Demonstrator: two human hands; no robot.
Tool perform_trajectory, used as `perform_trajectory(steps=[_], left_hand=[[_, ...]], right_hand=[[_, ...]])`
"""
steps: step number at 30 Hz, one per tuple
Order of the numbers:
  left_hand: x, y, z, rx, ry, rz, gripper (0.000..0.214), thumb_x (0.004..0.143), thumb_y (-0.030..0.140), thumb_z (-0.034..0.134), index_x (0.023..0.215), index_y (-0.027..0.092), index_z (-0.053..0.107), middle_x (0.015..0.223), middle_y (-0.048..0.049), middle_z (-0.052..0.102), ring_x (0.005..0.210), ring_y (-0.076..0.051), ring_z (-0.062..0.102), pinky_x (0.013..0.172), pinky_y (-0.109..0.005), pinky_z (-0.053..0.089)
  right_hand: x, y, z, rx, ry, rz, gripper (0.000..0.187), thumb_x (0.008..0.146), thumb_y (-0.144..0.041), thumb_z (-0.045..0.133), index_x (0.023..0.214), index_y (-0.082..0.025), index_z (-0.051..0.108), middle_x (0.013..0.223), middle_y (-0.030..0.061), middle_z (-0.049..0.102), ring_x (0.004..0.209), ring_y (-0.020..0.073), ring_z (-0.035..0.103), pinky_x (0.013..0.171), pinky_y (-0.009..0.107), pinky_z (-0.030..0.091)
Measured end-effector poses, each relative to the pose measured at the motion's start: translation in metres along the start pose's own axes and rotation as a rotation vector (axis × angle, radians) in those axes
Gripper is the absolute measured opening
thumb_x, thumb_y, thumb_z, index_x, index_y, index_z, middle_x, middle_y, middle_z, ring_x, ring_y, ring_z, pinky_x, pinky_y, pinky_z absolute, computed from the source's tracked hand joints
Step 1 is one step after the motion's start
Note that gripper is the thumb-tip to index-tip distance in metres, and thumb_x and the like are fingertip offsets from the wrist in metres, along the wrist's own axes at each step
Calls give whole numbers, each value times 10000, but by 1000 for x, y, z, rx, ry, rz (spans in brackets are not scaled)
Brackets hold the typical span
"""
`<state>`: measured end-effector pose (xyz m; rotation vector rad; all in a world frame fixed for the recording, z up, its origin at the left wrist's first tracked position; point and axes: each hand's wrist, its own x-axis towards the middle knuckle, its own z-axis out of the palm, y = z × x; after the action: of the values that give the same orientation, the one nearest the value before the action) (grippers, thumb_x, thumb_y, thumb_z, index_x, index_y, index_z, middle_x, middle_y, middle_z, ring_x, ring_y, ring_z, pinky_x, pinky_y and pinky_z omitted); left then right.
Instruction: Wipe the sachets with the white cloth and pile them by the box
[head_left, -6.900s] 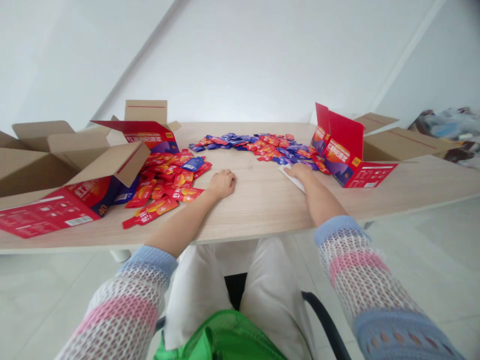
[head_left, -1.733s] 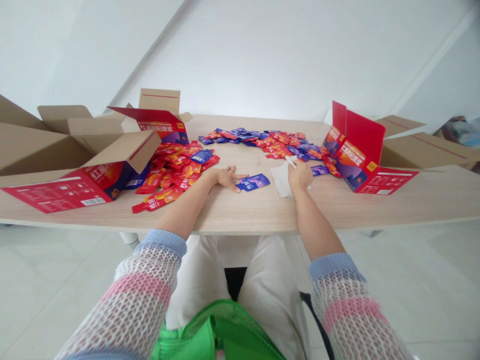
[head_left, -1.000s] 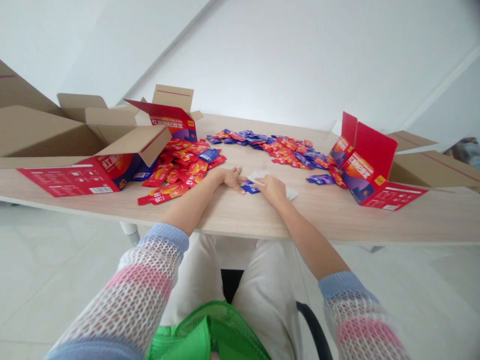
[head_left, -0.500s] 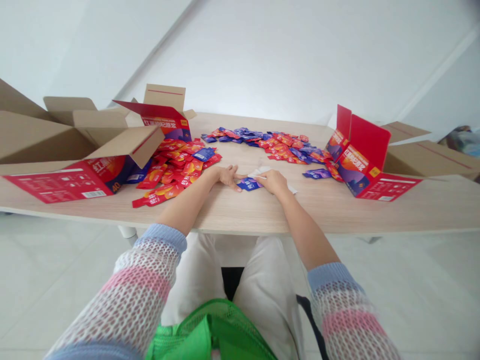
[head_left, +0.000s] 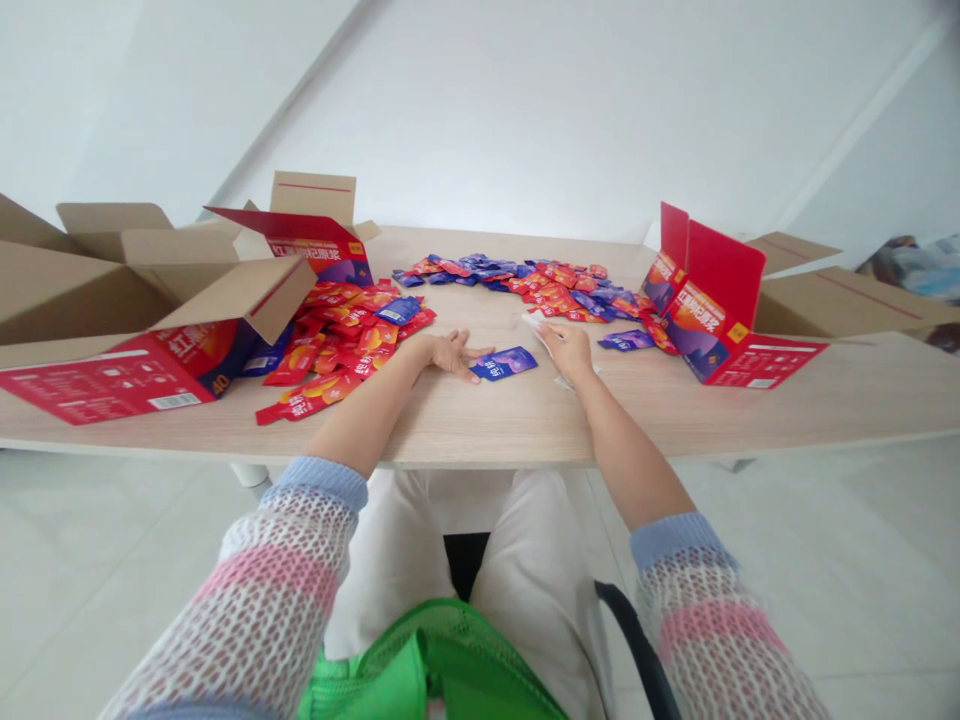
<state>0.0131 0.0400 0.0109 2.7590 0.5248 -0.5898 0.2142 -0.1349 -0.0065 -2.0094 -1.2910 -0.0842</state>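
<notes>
A purple sachet [head_left: 508, 363] lies flat on the wooden table [head_left: 480, 425] in front of me. My left hand [head_left: 452, 355] rests with its fingers spread, the fingertips at the sachet's left end. To the right of the sachet, my right hand [head_left: 568, 350] is closed on a crumpled white tissue [head_left: 535, 319]; part of the tissue also shows beneath the hand. A heap of red sachets [head_left: 341, 340] spreads to the left of my left hand, with a few blue-purple ones among them. Another purple sachet [head_left: 627, 341] lies to the right of my right hand.
Mixed red and purple sachets [head_left: 555, 285] form a curved row at the back. An open red carton [head_left: 180, 360] stands at the left, with a second open carton [head_left: 319, 250] behind it. At the right is another open red carton [head_left: 709, 320]. A white wall rises behind the table.
My right hand, with the tissue, has moved off the purple sachet to the right, so more of the sachet shows. My left hand stays at its left end. The view has shifted slightly.
</notes>
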Motion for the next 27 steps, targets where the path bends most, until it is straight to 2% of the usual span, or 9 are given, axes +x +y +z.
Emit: perform_trajectory(steps=[2,4,7,9,13,17,19,23,27], left_hand=[[1,0,1,1,8,6,1124,550,766,619,1476,396,102,1539,-25,-151,1366,-410,-128,1062,-599,40],[2,-1,1,5,11,-2,1099,556,763,617,1476,384,153,1539,-22,-151,1367,-406,-130,1070,-586,35],[5,-2,3,1,12,-19,1059,553,757,625,1463,378,239,1539,-5,-149,1369,-405,-131,1081,-571,31],[7,-3,4,-5,16,-16,1055,547,759,629,1458,380,257,1540,0,-142,1369,-411,-124,1079,-577,33],[8,-3,5,0,14,-31,1081,547,773,616,1469,382,209,1540,-9,-148,1369,-409,-129,1073,-587,25],[5,2,4,1,20,-28,1095,548,771,615,1466,422,131,1544,16,-145,1370,-410,-126,1066,-596,27],[2,5,2,1,20,-21,1101,548,771,617,1464,430,110,1545,21,-142,1370,-420,-108,1066,-596,32],[0,7,1,14,10,-19,1091,569,803,575,1468,418,92,1545,1,-144,1369,-424,-104,1067,-588,17],[4,6,3,-25,24,-50,958,665,864,369,1471,413,117,1552,-8,-104,1373,-409,-113,1057,-603,7]], right_hand=[[-5,-11,2,60,-60,-66,435,912,-480,412,1191,-237,639,1160,25,661,1043,230,600,847,308,455],[-12,-24,7,81,-206,-154,414,891,-479,461,1179,-248,647,1111,5,683,1011,213,614,835,281,451],[-20,-38,15,25,-440,-291,359,839,-493,550,1108,-298,686,1062,-16,701,991,192,619,816,236,436],[-21,-41,18,-53,-497,-291,320,821,-496,576,1067,-333,701,1075,-21,698,1008,194,611,816,231,429],[-14,-36,18,-181,-411,-178,319,822,-516,567,1074,-366,692,1069,-9,701,993,205,620,793,245,433],[-7,-23,15,-265,-286,-87,363,812,-561,552,1065,-348,703,1004,22,719,951,220,633,758,259,443],[-4,-17,14,-281,-265,-45,369,806,-565,558,1056,-338,709,980,26,723,934,220,637,745,260,445],[0,-10,13,-238,-306,-35,363,781,-561,588,1036,-335,716,966,11,726,901,207,642,714,245,445],[1,-11,15,-133,-398,-72,358,769,-540,612,981,-282,741,905,13,734,828,179,645,696,223,445]])
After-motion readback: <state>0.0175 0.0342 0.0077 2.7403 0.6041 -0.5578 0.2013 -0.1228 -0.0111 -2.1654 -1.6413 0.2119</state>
